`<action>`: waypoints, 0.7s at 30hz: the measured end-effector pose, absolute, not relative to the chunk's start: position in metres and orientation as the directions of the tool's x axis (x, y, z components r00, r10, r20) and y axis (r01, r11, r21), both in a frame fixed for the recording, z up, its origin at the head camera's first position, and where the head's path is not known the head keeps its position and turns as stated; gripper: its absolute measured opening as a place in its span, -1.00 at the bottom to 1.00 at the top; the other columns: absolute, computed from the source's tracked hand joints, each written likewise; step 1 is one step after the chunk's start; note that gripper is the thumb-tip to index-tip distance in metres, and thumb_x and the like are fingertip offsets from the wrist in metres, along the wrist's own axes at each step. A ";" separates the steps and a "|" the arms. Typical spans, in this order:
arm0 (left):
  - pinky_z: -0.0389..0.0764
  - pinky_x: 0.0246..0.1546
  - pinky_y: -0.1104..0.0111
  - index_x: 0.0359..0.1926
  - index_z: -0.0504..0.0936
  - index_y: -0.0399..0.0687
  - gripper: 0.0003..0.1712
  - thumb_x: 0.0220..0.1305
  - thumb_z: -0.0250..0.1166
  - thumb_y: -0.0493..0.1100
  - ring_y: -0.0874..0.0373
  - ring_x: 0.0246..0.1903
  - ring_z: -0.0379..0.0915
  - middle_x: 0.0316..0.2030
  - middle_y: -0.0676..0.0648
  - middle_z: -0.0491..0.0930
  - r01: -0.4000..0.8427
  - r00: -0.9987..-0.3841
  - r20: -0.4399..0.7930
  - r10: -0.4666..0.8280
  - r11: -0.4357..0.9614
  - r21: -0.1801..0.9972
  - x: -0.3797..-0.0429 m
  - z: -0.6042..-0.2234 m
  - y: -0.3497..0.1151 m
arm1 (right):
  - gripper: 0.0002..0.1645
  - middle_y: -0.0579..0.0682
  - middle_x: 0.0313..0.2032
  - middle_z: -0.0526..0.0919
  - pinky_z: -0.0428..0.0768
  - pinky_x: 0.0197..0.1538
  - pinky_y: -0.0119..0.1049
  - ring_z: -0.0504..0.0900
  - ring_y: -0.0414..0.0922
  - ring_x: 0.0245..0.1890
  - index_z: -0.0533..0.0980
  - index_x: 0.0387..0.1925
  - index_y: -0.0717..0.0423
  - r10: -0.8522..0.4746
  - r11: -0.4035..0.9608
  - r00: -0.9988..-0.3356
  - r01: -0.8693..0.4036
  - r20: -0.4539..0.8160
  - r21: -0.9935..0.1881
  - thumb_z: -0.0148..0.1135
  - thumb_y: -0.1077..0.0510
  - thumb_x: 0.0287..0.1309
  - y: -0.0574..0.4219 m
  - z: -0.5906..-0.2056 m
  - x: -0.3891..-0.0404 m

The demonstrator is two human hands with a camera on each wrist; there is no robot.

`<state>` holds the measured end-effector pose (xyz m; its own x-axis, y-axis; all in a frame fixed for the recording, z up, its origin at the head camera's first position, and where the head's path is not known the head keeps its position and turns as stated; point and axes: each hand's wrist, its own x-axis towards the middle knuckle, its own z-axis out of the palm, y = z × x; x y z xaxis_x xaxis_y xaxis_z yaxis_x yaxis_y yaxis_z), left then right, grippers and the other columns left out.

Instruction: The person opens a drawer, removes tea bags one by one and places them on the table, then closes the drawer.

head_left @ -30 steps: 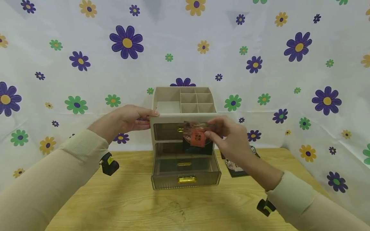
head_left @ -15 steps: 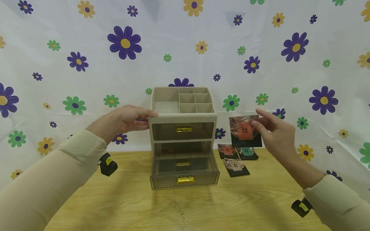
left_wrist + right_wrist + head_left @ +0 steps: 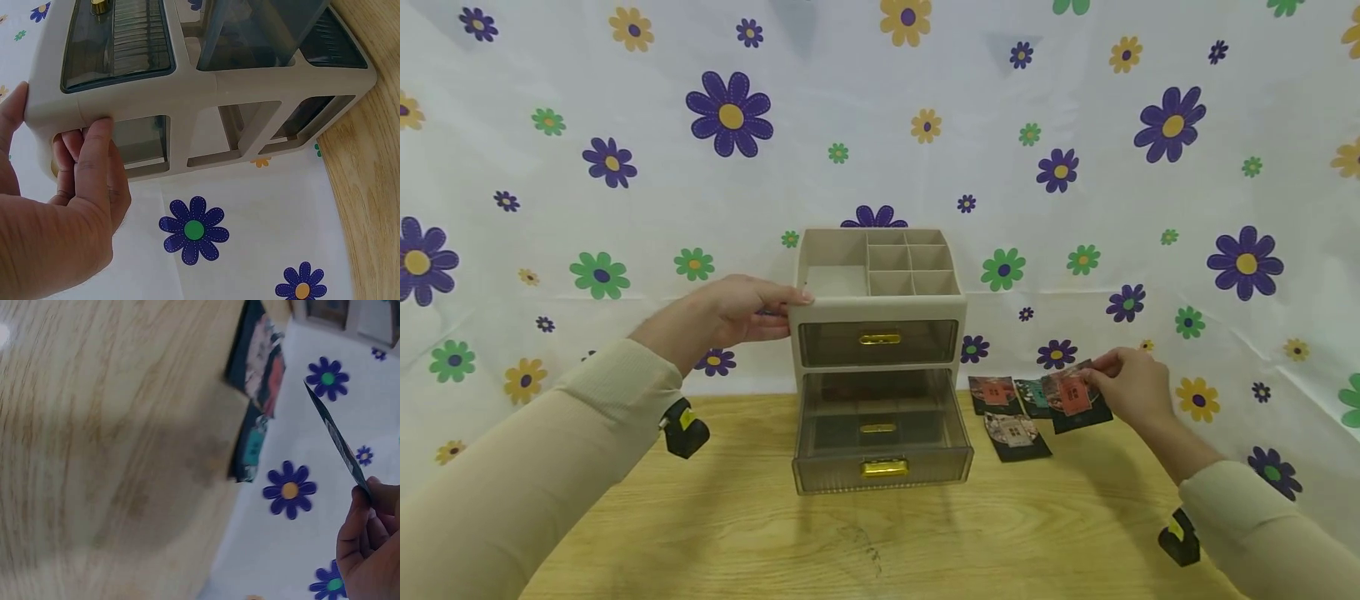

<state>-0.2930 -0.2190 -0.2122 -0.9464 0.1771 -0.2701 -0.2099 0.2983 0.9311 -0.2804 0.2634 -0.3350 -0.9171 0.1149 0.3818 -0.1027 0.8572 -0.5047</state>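
My left hand (image 3: 748, 308) grips the left upper edge of a beige drawer organizer (image 3: 880, 311), its thumb near the top edge. In the left wrist view, several fingers curl into the organizer's side opening. The middle drawer (image 3: 883, 479), clear grey with a gold handle, is pulled out; the top drawer (image 3: 827, 343) is closed. On the right, my right hand (image 3: 1131, 387) pinches a tea packet (image 3: 1075, 398) with a red label by its upper right edge. The packet is tilted and overlaps a packet with a green label (image 3: 1033, 398) in the head view.
Beside the organizer on the wooden table (image 3: 737, 525) lie a red-labelled packet (image 3: 996, 393) and a pale-labelled packet (image 3: 1017, 435). The organizer's top has open compartments (image 3: 910, 258). A flower-patterned cloth (image 3: 647, 175) hangs behind the table.
My right hand has carried the red-labelled tea packet from in front of the organizer to the right, then down toward the other packets. The left hand has kept its grip on the organizer.
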 end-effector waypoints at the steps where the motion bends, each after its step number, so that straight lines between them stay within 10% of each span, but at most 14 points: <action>1: 0.68 0.03 0.38 0.26 0.38 -0.26 -0.35 0.31 0.36 0.00 0.14 -0.13 0.57 0.07 -0.15 0.43 -0.211 -0.946 -0.271 0.178 0.300 0.930 -0.293 -0.212 -0.219 | -0.69 0.24 -0.37 0.70 0.55 -0.47 -0.30 0.62 0.08 -0.37 0.60 -0.22 0.37 0.115 0.856 -0.927 -0.090 0.357 -0.509 0.34 0.13 0.26 0.266 -0.340 -0.283; 21: 0.63 0.14 0.33 0.30 0.33 -0.27 -0.30 0.31 0.37 -0.01 0.09 -0.07 0.55 0.08 -0.15 0.42 -0.218 -0.943 -0.274 0.188 0.275 0.937 -0.294 -0.212 -0.221 | -0.67 0.23 -0.39 0.68 0.53 -0.47 -0.20 0.55 -0.01 -0.48 0.60 -0.24 0.39 0.019 0.938 -0.991 -0.028 0.133 -0.345 0.25 0.11 0.29 0.274 -0.386 -0.311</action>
